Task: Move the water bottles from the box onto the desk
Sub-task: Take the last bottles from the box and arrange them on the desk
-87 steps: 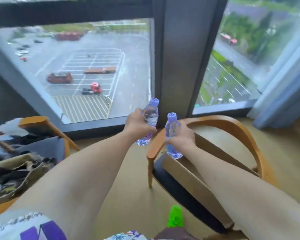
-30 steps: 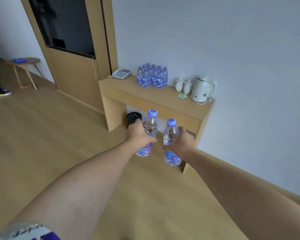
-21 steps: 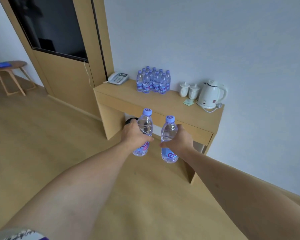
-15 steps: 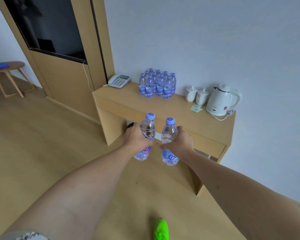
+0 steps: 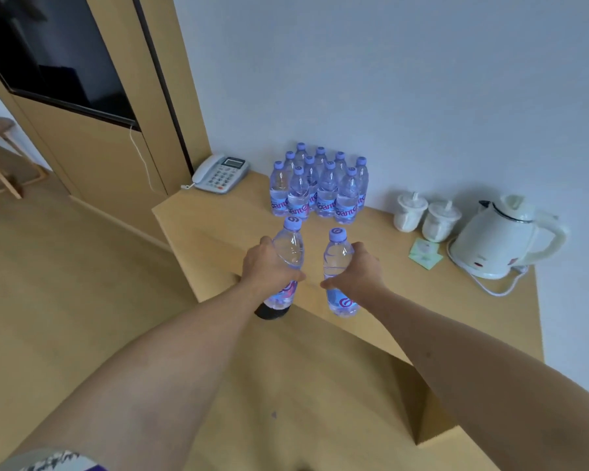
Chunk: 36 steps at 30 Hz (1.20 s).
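Clear plastic in both hands: the left grip (image 5: 269,266) clasped one bottle (image 5: 286,256), the right grip (image 5: 357,270) another (image 5: 337,266), both upright by the waist over the bench (image 5: 405,300), ready to join the cluster (image 5: 317,185) by the wall.

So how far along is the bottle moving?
A cluster of bottles already stands on the desk by the wall. The left hand grips one bottle and the right hand another, both not yet set down. The box is out of view, so what remains is unknown.
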Each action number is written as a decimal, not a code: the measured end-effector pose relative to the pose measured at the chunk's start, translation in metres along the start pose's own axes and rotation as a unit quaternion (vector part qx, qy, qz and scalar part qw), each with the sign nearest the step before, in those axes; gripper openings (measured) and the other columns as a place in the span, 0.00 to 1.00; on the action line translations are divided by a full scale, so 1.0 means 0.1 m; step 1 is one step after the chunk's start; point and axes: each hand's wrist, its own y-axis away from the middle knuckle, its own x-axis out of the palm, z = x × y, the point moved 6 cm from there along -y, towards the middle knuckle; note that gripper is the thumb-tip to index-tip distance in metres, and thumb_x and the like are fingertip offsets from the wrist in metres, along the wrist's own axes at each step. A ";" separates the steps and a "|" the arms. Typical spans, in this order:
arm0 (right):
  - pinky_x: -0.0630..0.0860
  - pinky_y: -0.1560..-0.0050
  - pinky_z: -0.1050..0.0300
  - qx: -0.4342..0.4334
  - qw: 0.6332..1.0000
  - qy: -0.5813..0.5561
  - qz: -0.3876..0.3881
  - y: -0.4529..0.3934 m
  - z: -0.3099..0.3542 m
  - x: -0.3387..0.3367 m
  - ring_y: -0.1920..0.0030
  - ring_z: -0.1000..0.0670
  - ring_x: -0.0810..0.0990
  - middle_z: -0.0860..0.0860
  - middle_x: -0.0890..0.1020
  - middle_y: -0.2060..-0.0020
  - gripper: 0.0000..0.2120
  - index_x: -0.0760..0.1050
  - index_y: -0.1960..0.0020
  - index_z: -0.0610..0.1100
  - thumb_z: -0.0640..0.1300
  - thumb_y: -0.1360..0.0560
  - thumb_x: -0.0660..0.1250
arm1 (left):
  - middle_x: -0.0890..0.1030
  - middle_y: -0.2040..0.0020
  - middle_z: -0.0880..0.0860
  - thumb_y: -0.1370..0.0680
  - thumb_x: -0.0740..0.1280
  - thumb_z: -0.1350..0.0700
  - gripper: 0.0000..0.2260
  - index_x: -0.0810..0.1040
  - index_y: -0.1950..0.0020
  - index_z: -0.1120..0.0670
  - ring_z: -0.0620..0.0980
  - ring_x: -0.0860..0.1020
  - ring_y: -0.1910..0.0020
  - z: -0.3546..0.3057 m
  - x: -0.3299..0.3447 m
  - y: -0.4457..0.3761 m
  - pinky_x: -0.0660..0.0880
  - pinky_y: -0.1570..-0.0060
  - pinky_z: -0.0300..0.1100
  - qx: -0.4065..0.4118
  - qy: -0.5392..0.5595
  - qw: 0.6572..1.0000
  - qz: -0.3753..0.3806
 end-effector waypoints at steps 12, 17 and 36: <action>0.65 0.66 0.60 0.068 0.996 -0.008 -0.055 -1.72 0.04 0.25 0.53 0.50 0.72 0.56 0.73 0.57 0.38 0.66 0.45 0.50 0.49 0.46 0.85 | 0.76 0.48 0.47 0.44 0.83 0.43 0.40 0.70 0.39 0.54 0.52 0.77 0.46 -0.22 0.66 -2.13 0.70 0.56 0.41 0.072 0.018 0.993 0.088; 0.69 0.61 0.54 0.136 0.987 0.041 -0.073 -2.24 -0.06 0.30 0.53 0.46 0.75 0.54 0.74 0.56 0.38 0.66 0.44 0.49 0.51 0.47 0.83 | 0.72 0.53 0.46 0.45 0.83 0.41 0.37 0.67 0.46 0.50 0.49 0.72 0.53 -0.37 0.94 -2.81 0.68 0.57 0.41 0.104 0.019 0.983 0.152; 0.71 0.63 0.56 0.138 0.980 -0.041 -0.134 -2.76 -0.25 0.15 0.54 0.50 0.75 0.57 0.75 0.57 0.36 0.66 0.47 0.47 0.49 0.47 0.84 | 0.80 0.46 0.54 0.44 0.85 0.49 0.38 0.70 0.41 0.57 0.54 0.79 0.47 -0.67 1.51 -3.23 0.72 0.56 0.42 0.147 0.009 0.973 0.176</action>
